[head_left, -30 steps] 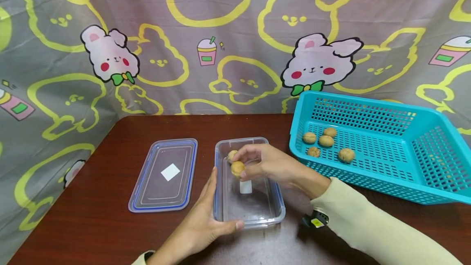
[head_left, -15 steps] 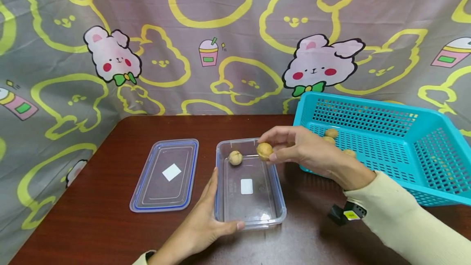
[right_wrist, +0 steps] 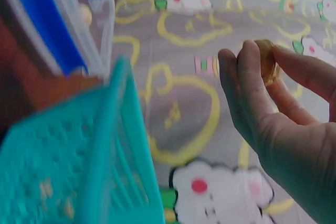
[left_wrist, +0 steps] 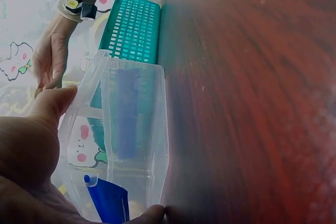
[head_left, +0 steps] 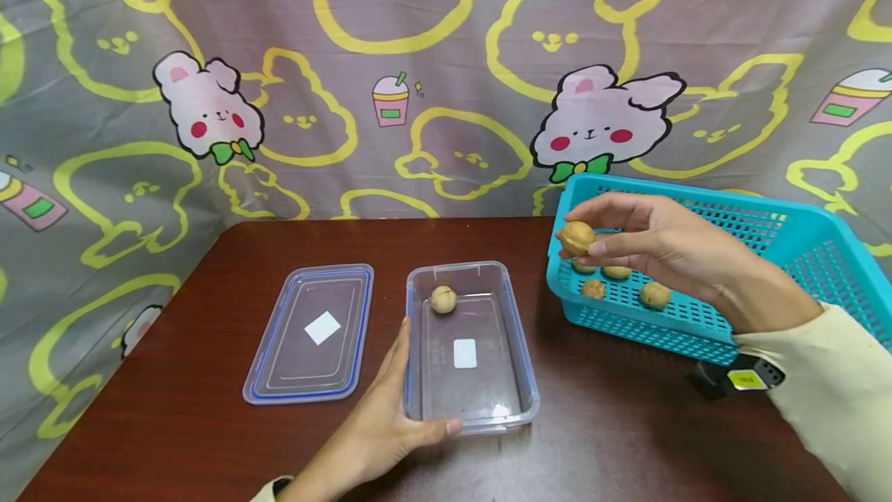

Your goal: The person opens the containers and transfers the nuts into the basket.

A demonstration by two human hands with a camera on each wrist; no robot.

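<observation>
Between the thumb and fingertips of my right hand [head_left: 669,254] is a walnut [head_left: 577,238], held up over the near left corner of the turquoise basket [head_left: 648,328]. Several more walnuts lie in that basket, partly hidden behind the hand. In the right wrist view the held walnut [right_wrist: 269,62] shows between the fingers. My left hand [head_left: 383,417] grips the near left corner of a clear plastic food container [head_left: 523,347], its thumb on the near side and fingers along the left side. One pale walnut [head_left: 443,299] sits near the container's far left corner.
A clear lid [head_left: 293,366] with a blue seal lies flat to the left of the container. All of these stand on a dark red-brown table [head_left: 195,378]. A patterned curtain [head_left: 446,84] hangs right behind the table.
My right hand has lifted the walnut up and rightward from above the container to over the basket. The left hand and the container stay put.
</observation>
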